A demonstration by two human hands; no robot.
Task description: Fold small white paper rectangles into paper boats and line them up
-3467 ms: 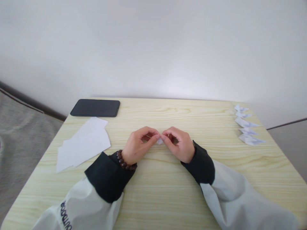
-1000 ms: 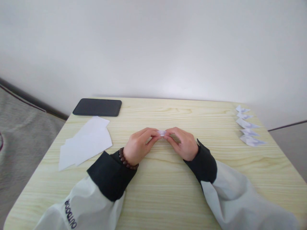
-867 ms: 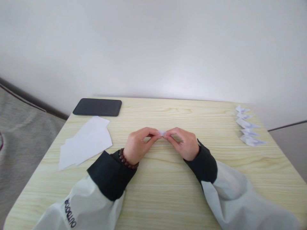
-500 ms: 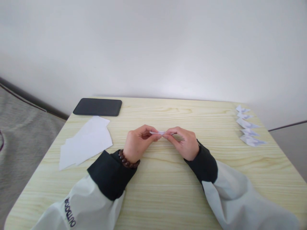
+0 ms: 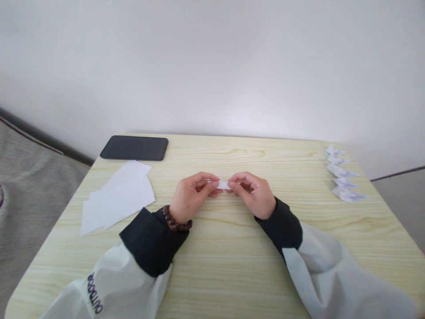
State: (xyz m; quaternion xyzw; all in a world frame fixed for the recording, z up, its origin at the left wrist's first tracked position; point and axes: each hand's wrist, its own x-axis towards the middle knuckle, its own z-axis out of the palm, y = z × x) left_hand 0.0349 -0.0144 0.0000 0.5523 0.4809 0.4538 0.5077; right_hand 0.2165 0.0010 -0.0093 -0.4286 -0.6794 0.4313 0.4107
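A small folded piece of white paper (image 5: 223,185) is held between my two hands, over the middle of the table. My left hand (image 5: 192,195) pinches its left end between thumb and fingers; a brown bead bracelet (image 5: 175,220) circles that wrist. The right end is pinched by my right hand (image 5: 254,192), thumb in front and fingers behind. Only a short flat strip of the paper shows between the thumbs; its ends are hidden by the fingers.
White paper sheets (image 5: 119,195) lie overlapping on the left of the wood-grain table (image 5: 232,266). Behind them is a black phone (image 5: 134,148). Several folded white paper figures (image 5: 343,170) stand in a row at the right edge. A white wall (image 5: 212,66) rises behind the table.
The folded paper has turned from nearly edge-on to showing a flat face. My thumbs have shifted onto its front, with my fingers behind. Both hands stay in nearly the same place.
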